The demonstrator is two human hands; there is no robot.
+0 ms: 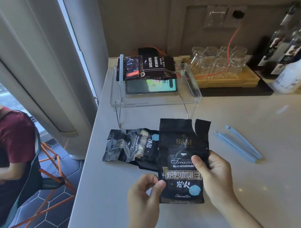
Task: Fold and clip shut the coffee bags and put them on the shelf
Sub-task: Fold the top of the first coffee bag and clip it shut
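Note:
A black coffee bag (181,147) with gold and blue print stands upright above the white counter, its torn top open. My right hand (214,176) grips its right edge and my left hand (145,193) pinches its lower left edge. A second black coffee bag (129,146) lies flat on the counter behind and to the left, partly covered by the held one. Two light blue clips (239,145) lie on the counter to the right. On the clear acrylic shelf (155,102) at the back lie two dark bags (150,67), one with a blue clip (121,68) on it.
A phone (151,87) with a lit screen lies under the shelf. Upturned glasses (218,59) on a wooden tray, an orange cable, bottles (286,42) and a white jug (297,72) stand at the back right. A person (3,149) sits on an orange stool at left, beyond the counter edge.

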